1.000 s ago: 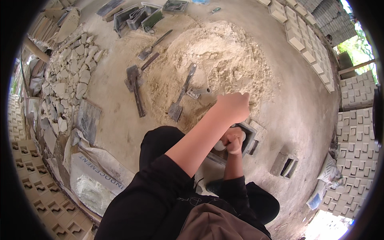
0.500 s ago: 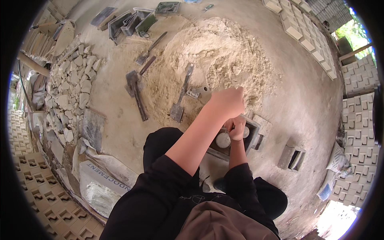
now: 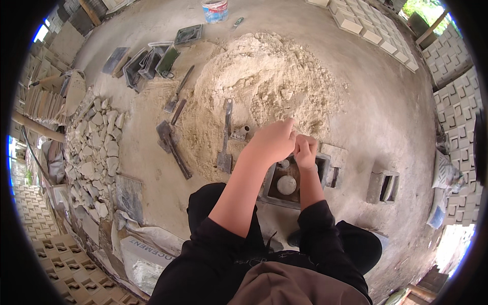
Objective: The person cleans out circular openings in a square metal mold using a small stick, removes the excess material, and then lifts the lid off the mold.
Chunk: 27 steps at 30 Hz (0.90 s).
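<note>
My left hand (image 3: pixel 275 141) is closed above the far side of a grey box-shaped mould (image 3: pixel 281 203), its fingers bent away from view. Close against it on the right, my right hand (image 3: pixel 306 151) is closed too, with the fingers curled in. Whatever they grip, if anything, is hidden. A pale round disc (image 3: pixel 287 185) sits inside the mould, with a smaller round piece (image 3: pixel 283 163) behind it. My right forearm covers part of the mould's inside.
A heap of pale powder (image 3: pixel 264 76) lies beyond my hands. Trowel (image 3: pixel 224 157) and hammer (image 3: pixel 170 145) are left of it. A slotted pale slab (image 3: pixel 335 154) adjoins the mould; a hollow block (image 3: pixel 377 187) stands further right. Broken stones (image 3: pixel 94 152) are piled left.
The view has shifted. My right hand has risen from low over the mould toward its far edge. My left hand has come down beside it, showing more of the mould's inside.
</note>
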Motion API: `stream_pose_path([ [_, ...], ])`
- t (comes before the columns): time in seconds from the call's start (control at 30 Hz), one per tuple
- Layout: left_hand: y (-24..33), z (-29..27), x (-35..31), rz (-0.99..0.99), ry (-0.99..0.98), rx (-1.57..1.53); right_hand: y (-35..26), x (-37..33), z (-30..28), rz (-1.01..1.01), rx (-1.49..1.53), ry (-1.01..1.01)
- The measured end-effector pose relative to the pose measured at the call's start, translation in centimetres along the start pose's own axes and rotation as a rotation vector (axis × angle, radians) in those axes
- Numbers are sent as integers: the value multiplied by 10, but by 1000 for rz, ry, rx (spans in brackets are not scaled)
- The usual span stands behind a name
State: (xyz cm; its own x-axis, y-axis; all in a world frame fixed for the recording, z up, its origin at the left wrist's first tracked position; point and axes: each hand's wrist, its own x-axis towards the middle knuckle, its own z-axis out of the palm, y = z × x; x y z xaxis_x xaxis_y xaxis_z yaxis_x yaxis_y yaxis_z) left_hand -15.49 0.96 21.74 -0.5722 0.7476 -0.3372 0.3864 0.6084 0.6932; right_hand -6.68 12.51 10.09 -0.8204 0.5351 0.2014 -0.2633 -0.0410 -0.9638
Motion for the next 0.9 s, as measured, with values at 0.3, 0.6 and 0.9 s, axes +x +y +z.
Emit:
stream_pose_path([
  [0.3, -11, 11, 11, 27, 41, -14, 9, 1, 2, 71, -65, -76],
  [0.6, 3, 10, 20, -1, -35, 31, 23, -28, 12, 119, -28, -237],
  [0.9, 7, 15, 26, 5, -36, 47, 20, -61, -3, 87, 6, -29],
])
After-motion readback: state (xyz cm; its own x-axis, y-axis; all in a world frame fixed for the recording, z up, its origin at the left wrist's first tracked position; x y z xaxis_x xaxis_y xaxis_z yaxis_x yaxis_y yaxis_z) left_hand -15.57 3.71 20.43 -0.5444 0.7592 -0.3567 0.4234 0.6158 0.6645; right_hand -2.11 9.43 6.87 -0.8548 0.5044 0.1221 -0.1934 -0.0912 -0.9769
